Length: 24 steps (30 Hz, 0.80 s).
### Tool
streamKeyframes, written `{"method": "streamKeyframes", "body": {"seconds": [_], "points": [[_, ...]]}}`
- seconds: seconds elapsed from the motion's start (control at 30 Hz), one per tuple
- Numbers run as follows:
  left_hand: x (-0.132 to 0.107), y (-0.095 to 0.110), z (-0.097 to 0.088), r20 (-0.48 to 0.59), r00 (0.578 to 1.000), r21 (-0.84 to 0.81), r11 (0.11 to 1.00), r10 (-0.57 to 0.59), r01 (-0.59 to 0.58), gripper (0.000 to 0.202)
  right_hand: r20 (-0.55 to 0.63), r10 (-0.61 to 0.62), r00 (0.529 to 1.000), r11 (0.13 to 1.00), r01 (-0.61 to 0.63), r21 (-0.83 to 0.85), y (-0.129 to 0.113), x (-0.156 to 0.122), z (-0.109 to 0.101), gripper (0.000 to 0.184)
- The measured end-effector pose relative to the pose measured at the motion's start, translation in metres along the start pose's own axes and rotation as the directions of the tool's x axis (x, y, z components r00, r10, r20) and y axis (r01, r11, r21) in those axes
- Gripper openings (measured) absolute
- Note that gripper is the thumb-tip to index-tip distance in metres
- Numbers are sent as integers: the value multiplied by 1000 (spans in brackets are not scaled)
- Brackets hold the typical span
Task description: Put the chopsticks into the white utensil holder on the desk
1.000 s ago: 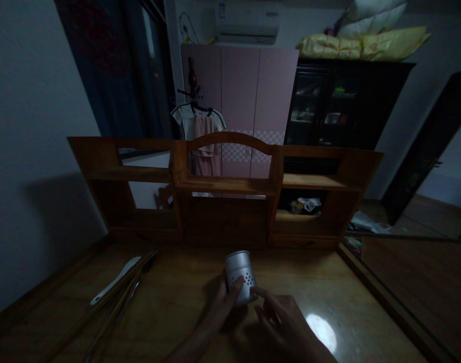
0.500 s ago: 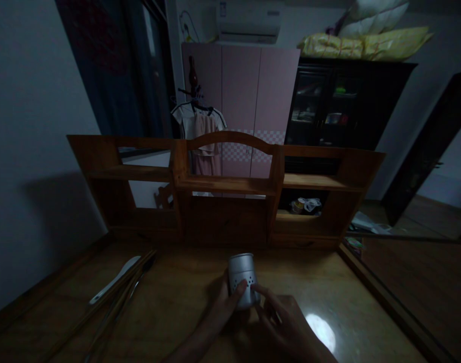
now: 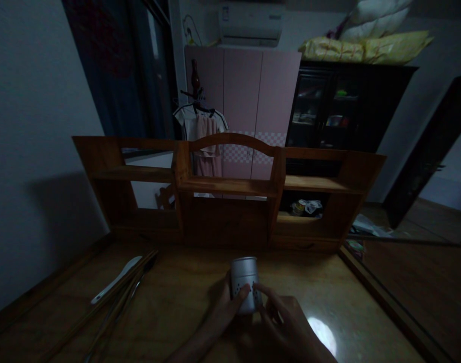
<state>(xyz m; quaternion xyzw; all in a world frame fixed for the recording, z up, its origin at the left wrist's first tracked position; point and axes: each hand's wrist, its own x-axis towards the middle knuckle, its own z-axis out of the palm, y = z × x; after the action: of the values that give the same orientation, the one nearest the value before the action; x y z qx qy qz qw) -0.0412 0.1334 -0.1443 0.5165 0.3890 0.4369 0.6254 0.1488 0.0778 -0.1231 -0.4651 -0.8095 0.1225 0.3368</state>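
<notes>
A silver metal utensil holder (image 3: 245,269) with small round holes in its side stands nearly upright, slightly tilted, low in the middle of the view. My left hand (image 3: 232,302) is wrapped round its left side, thumb across the front over the holes. From the right, my right hand (image 3: 283,315) meets it, index finger on the perforated side and the other fingers bent near its lower edge. On the left of the wooden table lie a white spatula or spoon (image 3: 117,280), several chopsticks (image 3: 115,302) and a dark-headed metal utensil (image 3: 137,285). The holder's inside is hidden.
A wooden shelf unit (image 3: 230,186) runs along the back of the table (image 3: 192,267). A white wall (image 3: 45,212) borders the left side. A bright light reflection (image 3: 321,333) falls on the table at right. Beyond stand a pink wardrobe (image 3: 241,91) and a dark cabinet (image 3: 351,106).
The holder and both hands sit slightly lower and farther right in the view, while the whole scene has shifted a little. Both hands stay on the utensil holder.
</notes>
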Motion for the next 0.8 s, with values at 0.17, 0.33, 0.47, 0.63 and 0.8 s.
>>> {"method": "streamKeyframes", "body": {"seconds": [0.17,0.33,0.47,0.63,0.8], "points": [[-1,5,2,-62,998,-15,1000,3,-4,80,22,4,1000,1000,-4,7,0,-1,0,45],[1,6,1,-77,996,-16,999,-40,39,79,16,-2,1000,1000,2,12,-4,-1,-1,40],[3,2,0,-80,996,-26,999,-36,34,75,28,-3,1000,1000,3,-12,-6,0,-4,39],[4,-1,-2,-99,984,-63,987,-151,145,69,8,-7,1000,999,7,-52,-13,-2,-7,34],[5,0,-3,-127,976,-89,982,-179,169,66,-27,-42,999,997,40,-66,0,-3,-3,32]]}}
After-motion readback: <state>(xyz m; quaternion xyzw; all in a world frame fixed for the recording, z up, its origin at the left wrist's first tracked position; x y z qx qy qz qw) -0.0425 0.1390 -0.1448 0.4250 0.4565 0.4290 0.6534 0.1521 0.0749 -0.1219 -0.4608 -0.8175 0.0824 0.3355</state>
